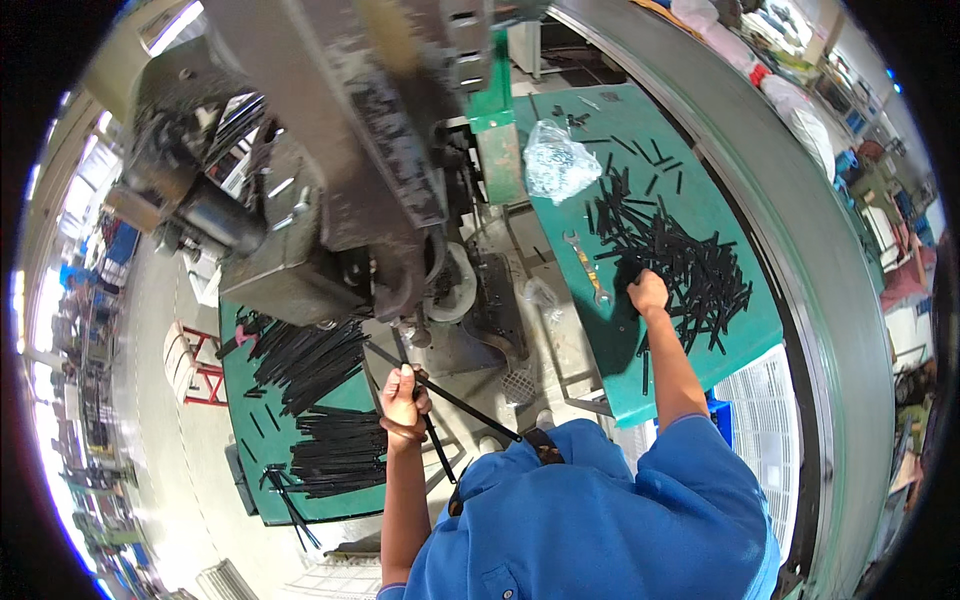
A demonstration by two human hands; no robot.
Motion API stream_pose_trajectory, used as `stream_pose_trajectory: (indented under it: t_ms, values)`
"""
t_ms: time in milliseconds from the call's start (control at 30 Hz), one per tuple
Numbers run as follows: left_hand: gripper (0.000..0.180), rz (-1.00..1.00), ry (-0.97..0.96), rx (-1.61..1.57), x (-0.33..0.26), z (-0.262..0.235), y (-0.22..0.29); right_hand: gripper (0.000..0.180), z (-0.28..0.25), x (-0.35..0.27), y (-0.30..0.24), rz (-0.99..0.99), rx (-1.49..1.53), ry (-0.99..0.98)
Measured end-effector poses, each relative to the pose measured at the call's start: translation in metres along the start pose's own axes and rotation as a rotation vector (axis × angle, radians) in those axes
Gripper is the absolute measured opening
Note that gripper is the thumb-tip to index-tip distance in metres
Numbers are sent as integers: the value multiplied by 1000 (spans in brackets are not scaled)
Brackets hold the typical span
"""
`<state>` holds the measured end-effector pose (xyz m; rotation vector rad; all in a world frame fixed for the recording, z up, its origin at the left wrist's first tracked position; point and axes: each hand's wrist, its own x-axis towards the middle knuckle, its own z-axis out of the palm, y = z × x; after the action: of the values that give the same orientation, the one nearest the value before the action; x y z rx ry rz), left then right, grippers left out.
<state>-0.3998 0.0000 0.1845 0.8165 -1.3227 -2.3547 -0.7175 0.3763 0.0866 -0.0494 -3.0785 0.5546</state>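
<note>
My left hand (402, 400) is closed around thin black strips (465, 410) in front of the machine. One long strip slants across the hand toward my lap and another hangs down below it; whether they are joined I cannot tell. On the green table to the right, my right hand (648, 292) reaches down at the near left edge of a heap of short black strips (700, 265). Its fingers are bent together, and what lies between them is hidden. Beside that hand lies a double-ended wrench (588, 268).
A large dark press-like machine (370, 190) stands straight ahead, with a foot pedal (518, 386) below. Bundles of long black strips (312, 362) cover the left green table (262, 480). A clear plastic bag (560, 162) sits on the right table (632, 375); a metal rail (800, 220) runs beyond it.
</note>
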Motion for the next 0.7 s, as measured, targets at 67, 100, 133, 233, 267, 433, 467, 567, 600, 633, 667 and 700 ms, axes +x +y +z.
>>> stream_pose_trajectory:
  t_ms: [67,100,133,233,267,433,467,567,600,633,667,700]
  values:
    - [19,-25,-18,-26,-1,0,3,19,-17,-4,-15,-99,122,29]
    - [18,-34,-17,-35,-1,0,4,19,-30,-7,-27,-124,210,28]
    - [18,-35,-10,-23,-2,0,5,17,-38,-14,-47,-201,345,56]
    - [19,-50,22,-2,-5,2,7,15,-42,-65,-135,-649,936,-206]
    - [19,-46,23,-5,-5,2,8,17,-38,-90,-168,-693,1015,-380]
    - [18,-124,21,-5,-3,-2,16,21,-29,-175,-290,-554,1127,-780]
    - [17,-145,13,9,-3,-3,18,20,-32,-180,-302,-546,1062,-803]
    - [17,-119,0,4,-1,-7,19,20,-39,-187,-325,-629,925,-752]
    - [17,-121,-5,-2,-1,-9,19,20,-41,-188,-329,-661,886,-729]
    - [17,-124,-21,-18,0,-10,19,20,-42,-188,-332,-637,841,-710]
    - [17,-144,-29,-39,0,-12,19,21,-42,-188,-334,-618,804,-704]
    - [17,-132,-43,-31,1,-13,19,21,-41,-188,-337,-593,785,-714]
